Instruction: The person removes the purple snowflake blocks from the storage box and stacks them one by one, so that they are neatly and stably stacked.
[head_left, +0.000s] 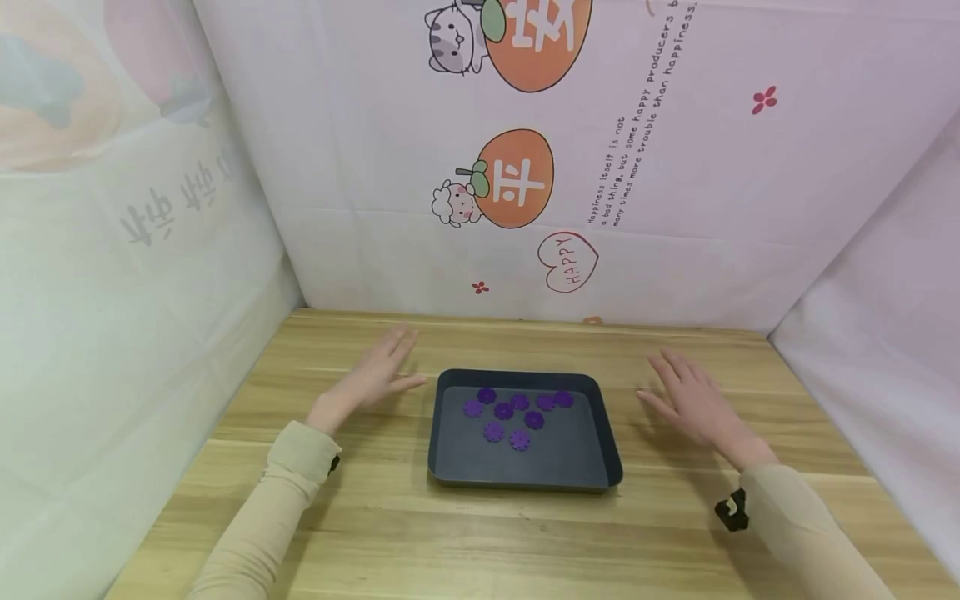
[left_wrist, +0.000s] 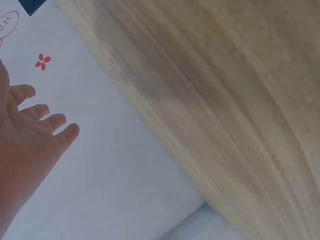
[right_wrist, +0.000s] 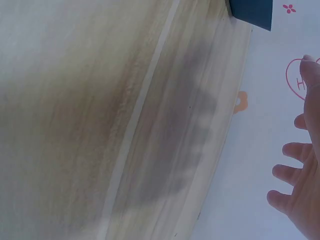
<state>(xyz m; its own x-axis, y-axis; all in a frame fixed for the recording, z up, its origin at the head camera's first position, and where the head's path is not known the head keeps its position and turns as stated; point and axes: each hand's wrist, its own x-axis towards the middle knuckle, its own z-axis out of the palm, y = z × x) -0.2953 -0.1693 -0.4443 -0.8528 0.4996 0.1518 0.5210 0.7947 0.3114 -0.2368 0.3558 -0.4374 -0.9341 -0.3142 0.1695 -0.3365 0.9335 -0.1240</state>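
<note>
A wooden table [head_left: 525, 542] — pale, yellowish-brown, its grain running crosswise — carries a dark grey tray [head_left: 566, 467], rectangular, rounded at the corners and lying flat; soft shadows fall on the wood left and right of the tray.

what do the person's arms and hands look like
The left hand and right hand are ungloved. The left sleeve and right sleeve are long and beige. A black piece shows by the right one, a smaller black bit by the left.

Discs [head_left: 504, 411] in tray [head_left: 558, 462] on table [head_left: 480, 542]; cloth [head_left: 375, 225] behind.
</note>
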